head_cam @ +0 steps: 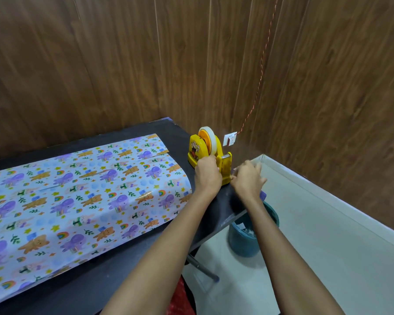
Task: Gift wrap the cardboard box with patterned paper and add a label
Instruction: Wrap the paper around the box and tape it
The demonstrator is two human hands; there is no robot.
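One sheet of patterned paper (pixel 82 192) lies flat on the black table (pixel 132 264), left of both hands; no cardboard box visible. Left hand (pixel 207 172) grips the yellow tape dispenser (pixel 208 153); right hand (pixel 248 178), blurred, finger state indeterminable. Judged step: drawing tape; next, tear cleanly at the cutter.

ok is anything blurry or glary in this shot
Head view: the right hand is motion-blurred at the fingers; the left hand on the tape dispenser is sharper; the paper shows faint sheen; wall lines bow from the wide lens.

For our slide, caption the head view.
Both hands, left and right, at the yellow tape dispenser beside patterned paper.
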